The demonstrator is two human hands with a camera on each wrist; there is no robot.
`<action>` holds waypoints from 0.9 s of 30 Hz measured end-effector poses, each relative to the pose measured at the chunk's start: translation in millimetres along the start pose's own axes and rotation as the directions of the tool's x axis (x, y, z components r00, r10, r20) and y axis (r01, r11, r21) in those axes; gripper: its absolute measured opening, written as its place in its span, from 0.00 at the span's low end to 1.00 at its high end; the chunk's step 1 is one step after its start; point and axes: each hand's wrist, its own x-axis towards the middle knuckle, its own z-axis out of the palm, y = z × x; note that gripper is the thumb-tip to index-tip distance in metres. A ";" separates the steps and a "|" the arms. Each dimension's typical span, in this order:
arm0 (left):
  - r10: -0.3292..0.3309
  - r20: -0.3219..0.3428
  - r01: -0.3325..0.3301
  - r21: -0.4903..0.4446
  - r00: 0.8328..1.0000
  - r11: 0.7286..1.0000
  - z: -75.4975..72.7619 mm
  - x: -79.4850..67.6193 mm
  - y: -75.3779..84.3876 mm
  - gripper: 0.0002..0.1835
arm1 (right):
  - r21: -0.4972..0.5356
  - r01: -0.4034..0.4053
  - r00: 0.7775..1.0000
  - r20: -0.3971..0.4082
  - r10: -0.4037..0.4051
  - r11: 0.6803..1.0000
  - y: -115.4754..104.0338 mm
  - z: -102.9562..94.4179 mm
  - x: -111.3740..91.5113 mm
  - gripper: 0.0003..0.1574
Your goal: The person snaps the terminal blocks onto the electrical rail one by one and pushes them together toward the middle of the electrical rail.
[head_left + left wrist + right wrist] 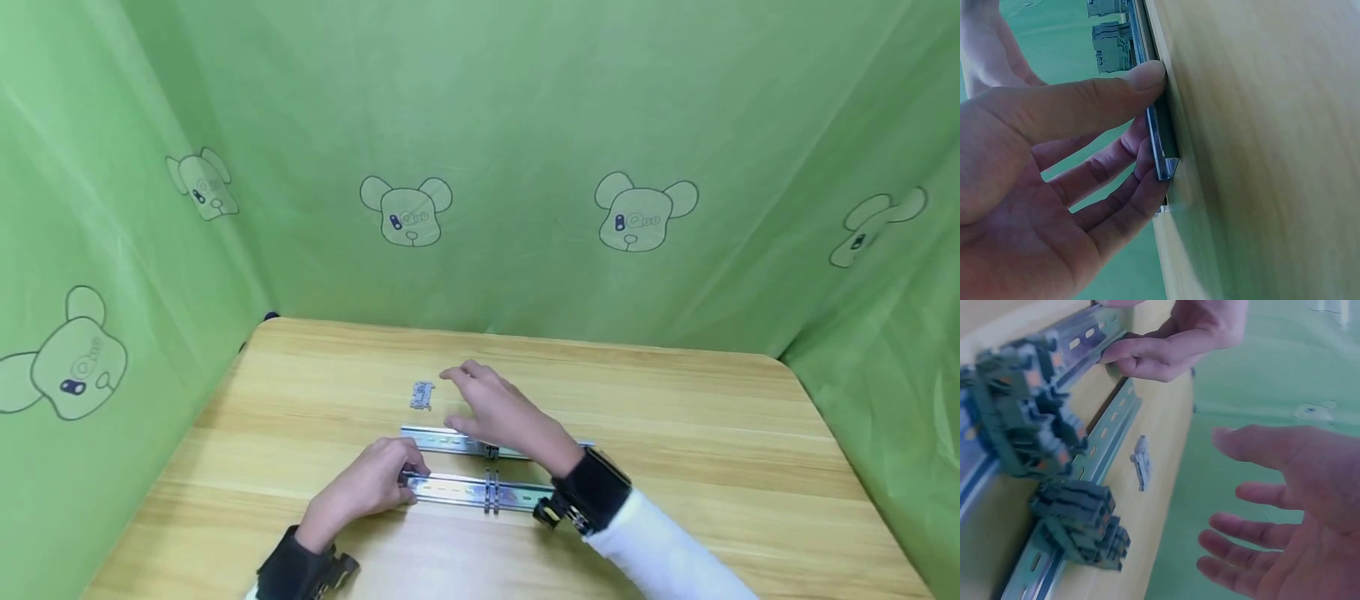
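Observation:
My left hand (375, 475) grips the left end of the near slotted metal DIN rail (450, 490), thumb along one side and fingers along the other. Terminal blocks (1022, 415) are clipped across the middle of that rail. Behind it lies a second DIN rail (435, 439), partly hidden by my right arm, with its own terminal blocks (1079, 525). Above this far rail hovers my right hand (498, 408), fingers spread and holding nothing. Just left of its fingertips, a loose grey terminal block (422, 395) lies flat on the table, apart from the hand.
Both rails lie roughly parallel on a wood-grain table (675, 417). Green cloth (517, 125) printed with bear heads hangs behind and on both sides of it. Each wrist wears a black strap (592, 492) with a small camera.

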 end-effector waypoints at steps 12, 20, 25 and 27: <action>0.030 -0.004 -0.030 -0.005 1.000 1.000 0.0 0.3 -1.1 0.16 | -0.126 -0.066 0.980 0.177 0.088 0.990 -13.2 26.9 54.2 0.41; 0.035 -0.010 -0.034 0.015 0.999 0.999 1.6 0.0 -3.0 0.16 | -0.153 -0.115 0.969 0.200 0.145 0.981 -12.4 43.4 74.4 0.27; 0.040 -0.014 -0.039 0.031 0.999 0.999 1.2 0.6 -2.2 0.16 | -0.164 -0.133 0.963 0.212 0.167 0.977 -10.4 54.7 82.4 0.23; 0.035 -0.014 -0.035 0.031 0.999 0.999 0.5 -0.1 -2.1 0.16 | -0.159 -0.129 0.964 0.213 0.162 0.979 -10.3 57.5 84.7 0.22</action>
